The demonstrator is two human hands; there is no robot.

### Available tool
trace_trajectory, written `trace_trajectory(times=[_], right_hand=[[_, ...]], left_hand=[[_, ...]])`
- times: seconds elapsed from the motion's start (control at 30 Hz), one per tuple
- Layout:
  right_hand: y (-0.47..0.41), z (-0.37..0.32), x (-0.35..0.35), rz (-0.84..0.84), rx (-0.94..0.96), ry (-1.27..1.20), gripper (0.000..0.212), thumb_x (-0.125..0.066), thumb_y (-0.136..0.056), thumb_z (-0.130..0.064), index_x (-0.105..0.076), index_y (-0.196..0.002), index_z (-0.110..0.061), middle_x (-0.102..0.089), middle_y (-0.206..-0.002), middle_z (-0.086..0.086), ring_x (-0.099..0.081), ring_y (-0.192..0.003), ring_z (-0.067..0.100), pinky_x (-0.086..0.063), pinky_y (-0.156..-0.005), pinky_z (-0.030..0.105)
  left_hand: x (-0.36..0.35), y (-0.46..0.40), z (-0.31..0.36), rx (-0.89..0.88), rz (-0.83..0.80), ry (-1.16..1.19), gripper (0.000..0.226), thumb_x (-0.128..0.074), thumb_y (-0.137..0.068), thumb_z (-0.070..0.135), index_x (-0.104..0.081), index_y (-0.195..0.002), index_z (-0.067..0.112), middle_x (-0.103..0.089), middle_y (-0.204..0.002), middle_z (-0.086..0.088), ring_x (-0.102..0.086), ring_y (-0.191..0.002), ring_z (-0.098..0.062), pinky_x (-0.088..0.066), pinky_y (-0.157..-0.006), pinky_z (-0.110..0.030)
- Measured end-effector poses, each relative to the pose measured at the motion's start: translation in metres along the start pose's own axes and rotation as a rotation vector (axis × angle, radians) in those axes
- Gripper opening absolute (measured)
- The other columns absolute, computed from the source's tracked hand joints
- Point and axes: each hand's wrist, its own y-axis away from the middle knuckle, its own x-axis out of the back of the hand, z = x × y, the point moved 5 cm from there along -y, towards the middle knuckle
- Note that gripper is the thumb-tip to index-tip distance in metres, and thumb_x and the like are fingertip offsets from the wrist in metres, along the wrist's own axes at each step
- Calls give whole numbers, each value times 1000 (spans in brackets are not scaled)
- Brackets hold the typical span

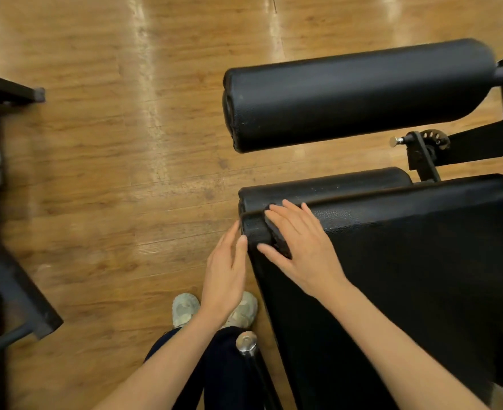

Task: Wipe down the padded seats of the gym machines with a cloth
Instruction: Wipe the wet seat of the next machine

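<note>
The right hand [300,247] lies flat on the near left corner of the padded seat [407,261], fingers straight and spread. Under its palm and fingers sits a dark cloth [278,238], which shows only as a dark folded strip between the fingers and the thumb. The flat hand makes sense here: it presses the cloth onto the pad over a wide area, so 1 stroke can clean more surface.

The left hand [228,267] is relaxed, fingers straight, and it touches the side edge of the same corner. I think it steadies the pad or guides the cloth at the edge, but it grasps nothing.

Beyond the seat there are 2 roller pads: the big upper roller pad [359,93] and a lower roller pad [327,184] just behind the seat's far edge. The person stands on the wooden floor [126,143] at the left of the machine, so both arms reach the corner easily. Most of the seat seems still to be wiped.
</note>
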Motion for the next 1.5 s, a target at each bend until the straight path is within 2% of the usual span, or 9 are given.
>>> trace_trajectory(times=[0.07,0.17,0.33,0.5,0.63,0.83,1.07,1.27,1.5], right_hand=[[8,-1,0,-134,14,8,85,-59,-84,-64,-36,-149,-15,-35,-155,0,-19,-150,18,-14,-124,41],[20,0,0,-241,25,8,97,-73,-77,-51,-27,-153,-14,-22,-161,2,-7,-152,19,-16,-123,48],[29,-1,17,-192,-24,-83,77,-73,-86,-19,-30,-150,-22,-23,-160,-4,-10,-151,14,-14,-121,38],[22,-19,30,-155,-126,-36,61,-72,-83,0,-53,-139,-11,-46,-148,6,-38,-138,26,-35,-111,43],[6,-38,37,-240,-208,52,50,-73,-83,-6,-59,-132,-10,-58,-134,8,-48,-126,28,-44,-101,45],[-23,-114,27,-343,-258,47,41,-69,-88,-17,-61,-129,-17,-60,-122,0,-48,-118,18,-47,-91,35],[-82,-241,-18,-544,-94,152,31,-61,-92,-24,-60,-122,-16,-58,-119,3,-47,-115,22,-46,-88,33],[-132,-332,-41,-613,52,204,25,-56,-94,-20,-58,-119,-16,-55,-117,4,-45,-115,26,-45,-87,36],[-200,-378,-61,-692,227,275,33,-57,-92,-21,-60,-124,-17,-55,-123,3,-46,-117,25,-47,-88,38]], left_hand=[[8,8,2,5,-15,-52,40,-38,-107,33,-40,-147,32,-43,-149,16,-36,-137,4,-27,-115,-17],[25,27,6,23,-11,-115,42,-41,-107,30,-45,-148,25,-47,-150,10,-36,-142,-5,-29,-121,-36],[73,59,8,55,56,-146,38,-42,-106,26,-51,-143,26,-51,-145,14,-40,-138,-2,-29,-119,-29],[133,87,-5,131,119,-196,38,-42,-106,27,-51,-143,27,-50,-146,13,-39,-139,-5,-31,-117,-28],[182,100,-18,166,152,-219,38,-42,-106,24,-51,-143,25,-51,-146,11,-41,-136,-5,-31,-110,-22],[261,111,-45,222,182,-216,35,-41,-106,18,-56,-138,19,-54,-141,6,-44,-135,-13,-25,-99,-12],[353,121,-89,298,196,-226,35,-43,-104,18,-58,-136,20,-57,-141,2,-48,-135,-19,-37,-109,-33],[418,130,-113,364,283,-178,34,-45,-104,17,-60,-134,19,-59,-139,0,-51,-132,-20,-41,-109,-36],[453,140,-132,468,449,-17,33,-46,-104,14,-60,-134,16,-61,-136,-2,-54,-127,-18,-42,-106,-31]])
